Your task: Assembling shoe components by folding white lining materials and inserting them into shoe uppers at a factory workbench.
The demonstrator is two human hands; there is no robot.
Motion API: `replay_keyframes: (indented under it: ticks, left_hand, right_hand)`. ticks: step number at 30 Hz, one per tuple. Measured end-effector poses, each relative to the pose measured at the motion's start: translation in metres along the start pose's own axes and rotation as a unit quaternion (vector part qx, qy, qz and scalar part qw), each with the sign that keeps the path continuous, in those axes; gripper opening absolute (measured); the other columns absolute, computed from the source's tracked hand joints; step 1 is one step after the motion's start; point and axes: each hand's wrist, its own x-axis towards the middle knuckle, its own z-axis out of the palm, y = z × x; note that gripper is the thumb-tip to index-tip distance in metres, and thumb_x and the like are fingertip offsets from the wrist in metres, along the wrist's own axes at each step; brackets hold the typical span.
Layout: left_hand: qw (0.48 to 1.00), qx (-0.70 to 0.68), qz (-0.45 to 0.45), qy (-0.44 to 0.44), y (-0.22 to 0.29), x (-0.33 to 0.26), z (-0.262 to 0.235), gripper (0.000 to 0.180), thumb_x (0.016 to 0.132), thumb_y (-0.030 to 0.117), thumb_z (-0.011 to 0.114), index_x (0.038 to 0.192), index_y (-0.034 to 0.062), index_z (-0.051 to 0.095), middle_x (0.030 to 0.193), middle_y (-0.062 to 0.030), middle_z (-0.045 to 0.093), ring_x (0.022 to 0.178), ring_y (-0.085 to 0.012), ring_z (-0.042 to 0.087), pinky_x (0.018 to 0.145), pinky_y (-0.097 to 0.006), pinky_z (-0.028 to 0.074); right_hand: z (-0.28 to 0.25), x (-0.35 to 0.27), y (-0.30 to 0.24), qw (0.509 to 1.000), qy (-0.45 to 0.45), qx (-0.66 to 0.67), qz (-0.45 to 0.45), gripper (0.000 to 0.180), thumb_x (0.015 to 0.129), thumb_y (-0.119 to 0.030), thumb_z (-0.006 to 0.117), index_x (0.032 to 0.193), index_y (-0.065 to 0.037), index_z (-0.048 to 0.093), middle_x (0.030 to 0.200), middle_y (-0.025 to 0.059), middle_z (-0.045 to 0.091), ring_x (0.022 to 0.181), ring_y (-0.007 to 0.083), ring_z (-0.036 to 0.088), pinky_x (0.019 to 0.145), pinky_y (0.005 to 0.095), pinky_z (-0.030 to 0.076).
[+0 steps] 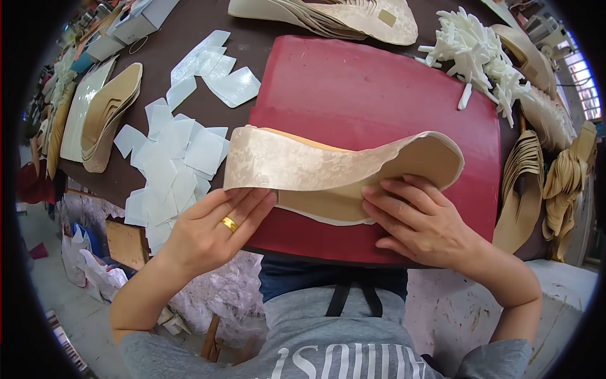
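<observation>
A cream shoe upper (284, 158) with a mottled sheen outside and a tan lining bends in a long curve above a dark red mat (379, 76). At its left end, my left hand (211, 227), wearing a gold ring, pinches the lower edge, the thumb mostly hidden. My right hand (420, 224) holds the right part, its fingers spread over the tan lining near the lower edge. Part of the upper's inside is hidden behind its near band.
Translucent white stiffener pieces (167, 164) lie loosely at the left. Cream uppers (379, 22) are stacked at the far edge, beside a heap of white sticks (467, 44). More tan uppers line the right side (527, 164) and far left (117, 107). Crumpled clear plastic (214, 284) lies below the table.
</observation>
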Motion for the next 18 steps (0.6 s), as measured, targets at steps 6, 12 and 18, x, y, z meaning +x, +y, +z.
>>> replay_keyframes:
  ticks: [6, 12, 18]
  left_hand:
    - [0.995, 0.059, 0.062, 0.045, -0.004, 0.014, 0.000, 0.019, 0.083, 0.007, 0.063, 0.101, 0.0047, 0.069, 0.110, -0.0059, 0.069, 0.101, -0.0156, 0.066, 0.089, -0.027, 0.048]
    - [0.991, 0.044, 0.104, 0.079, -0.020, 0.004, 0.011, 0.012, 0.083, 0.005, 0.063, 0.093, 0.0056, 0.070, 0.104, -0.0055, 0.070, 0.098, -0.0150, 0.067, 0.089, -0.026, 0.048]
    - [0.987, 0.046, 0.110, 0.108, -0.023, -0.003, 0.020, 0.010, 0.082, 0.008, 0.064, 0.090, 0.0086, 0.070, 0.100, -0.0038, 0.070, 0.095, -0.0145, 0.066, 0.089, -0.026, 0.047]
  right_hand:
    - [0.012, 0.032, -0.012, 0.996, 0.039, 0.066, 0.038, 0.049, 0.089, -0.040, 0.059, 0.124, -0.006, 0.058, 0.124, 0.0101, 0.056, 0.108, 0.0248, 0.054, 0.092, 0.0375, 0.045]
    - [0.026, 0.060, -0.024, 0.994, 0.098, 0.051, 0.018, 0.047, 0.089, -0.040, 0.058, 0.118, -0.003, 0.059, 0.116, 0.0100, 0.055, 0.095, 0.0253, 0.053, 0.082, 0.0364, 0.046]
    - [0.033, 0.083, -0.031, 0.995, 0.060, 0.037, 0.069, 0.051, 0.090, -0.042, 0.057, 0.123, -0.003, 0.054, 0.111, 0.0131, 0.059, 0.083, 0.0288, 0.059, 0.074, 0.0364, 0.049]
